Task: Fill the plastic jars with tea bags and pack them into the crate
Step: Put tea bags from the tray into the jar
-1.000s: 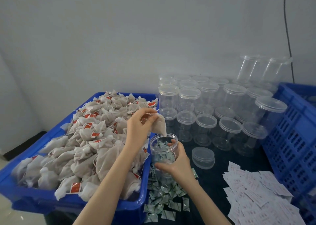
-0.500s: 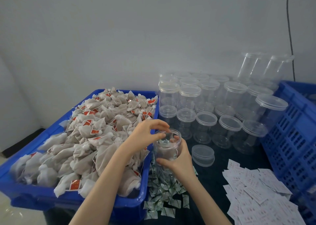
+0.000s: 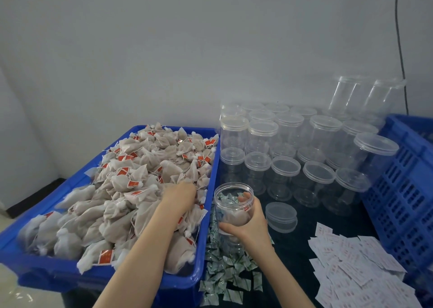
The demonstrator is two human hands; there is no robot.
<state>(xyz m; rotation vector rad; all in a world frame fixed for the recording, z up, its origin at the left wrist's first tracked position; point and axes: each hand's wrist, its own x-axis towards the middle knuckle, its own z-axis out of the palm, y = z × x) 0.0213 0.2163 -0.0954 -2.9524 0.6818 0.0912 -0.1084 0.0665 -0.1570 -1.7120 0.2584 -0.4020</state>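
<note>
The open jar [image 3: 234,208] sits near the middle of the table, just right of the blue tub [image 3: 206,214], and it now has a tea bag lying in the bottom that wasn't in there a second ago, when the left hand was holding that bag pinched above the rim. So one bag is in, and I'd say the jar has plenty of room left, so filling has barely started. The right hand [image 3: 250,223] grips the jar from the near right side, thumb across the front wall and fingers curled round the back, one fingertip showing through the plastic near the rim. The left hand [image 3: 180,196] has gone from the jar mouth back into the tea bags [image 3: 131,186] heaped in the tub, palm down and arm stretched across the tub's near corner; its fingers are buried in the bags, so I can't tell whether they're spread or already pinching one. Looks like it's fishing for the next bag. Just right of the jar its loose lid [image 3: 281,216] lies flat on the table. Farther back stand rows of empty lidded jars [image 3: 318,174], and the blue crate [image 3: 407,190] waits at the right edge.
</note>
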